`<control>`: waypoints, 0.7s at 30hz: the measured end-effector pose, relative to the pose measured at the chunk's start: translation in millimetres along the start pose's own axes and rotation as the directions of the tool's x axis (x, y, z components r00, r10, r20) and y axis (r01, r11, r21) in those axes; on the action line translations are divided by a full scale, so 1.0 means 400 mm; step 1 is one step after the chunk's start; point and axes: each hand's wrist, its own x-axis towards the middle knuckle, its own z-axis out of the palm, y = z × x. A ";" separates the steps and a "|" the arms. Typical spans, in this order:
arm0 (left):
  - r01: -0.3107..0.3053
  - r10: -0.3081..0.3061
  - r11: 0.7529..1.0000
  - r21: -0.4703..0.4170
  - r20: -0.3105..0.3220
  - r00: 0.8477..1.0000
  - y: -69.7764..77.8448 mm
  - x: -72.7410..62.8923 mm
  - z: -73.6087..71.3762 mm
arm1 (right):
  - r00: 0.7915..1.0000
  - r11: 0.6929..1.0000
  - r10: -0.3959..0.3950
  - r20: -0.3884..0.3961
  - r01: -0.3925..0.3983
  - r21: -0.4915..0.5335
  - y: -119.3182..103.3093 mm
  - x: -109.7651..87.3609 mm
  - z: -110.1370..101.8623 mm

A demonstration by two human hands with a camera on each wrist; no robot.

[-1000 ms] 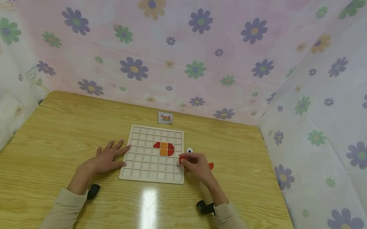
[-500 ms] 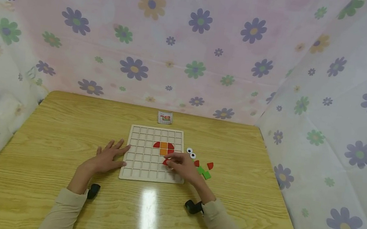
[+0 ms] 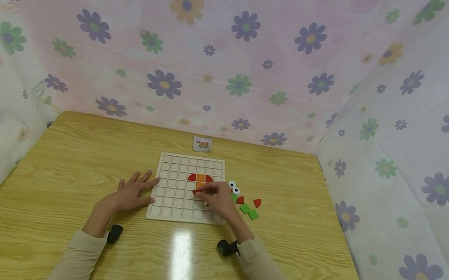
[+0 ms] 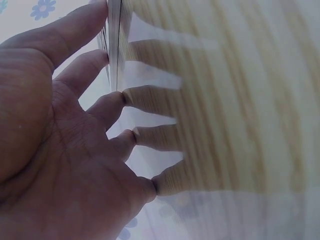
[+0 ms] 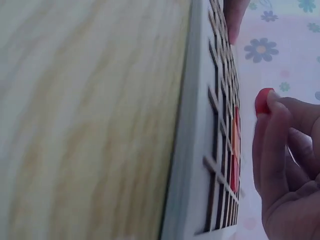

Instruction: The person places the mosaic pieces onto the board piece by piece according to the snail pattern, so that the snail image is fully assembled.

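Note:
A pale wooden grid board (image 3: pixel 166 191) lies on the table. In the head view, orange tiles (image 3: pixel 200 177) sit in its cells between red rounded tiles (image 3: pixel 192 177). My right hand (image 3: pixel 219 200) is over the board's middle, pinching a red tile (image 5: pixel 262 101) with a curved edge between thumb and fingertips. In the head view this tile shows just below the orange ones, and the hand hides some cells to the right. My left hand (image 3: pixel 129 194) lies spread on the table, thumb and index fingertip at the board's left edge.
Right of the board lie two white eye tiles (image 3: pixel 236 190), several green tiles (image 3: pixel 253 214) and red quarter-round tiles (image 3: pixel 257 203). A small picture card (image 3: pixel 202 144) is behind the board. Flowered cloth (image 3: pixel 239 86) stands along the table's back and sides.
My right hand has carried the red tile left from the board's right edge to its middle, uncovering the loose tiles on the right. The left hand has stayed in place.

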 end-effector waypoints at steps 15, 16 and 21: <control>0.001 -0.001 1.000 0.005 -0.001 1.000 0.000 0.001 0.001 | 0.998 0.997 0.003 -0.067 -0.009 -0.081 -0.007 0.064 0.031; 0.002 -0.002 1.000 0.006 -0.001 1.000 -0.001 0.001 0.001 | 0.997 0.996 0.006 -0.071 -0.012 -0.088 -0.008 0.067 0.032; 0.006 -0.006 1.000 0.009 -0.001 1.000 0.000 0.001 0.000 | 0.998 0.992 0.000 -0.067 -0.009 -0.126 -0.004 0.088 0.034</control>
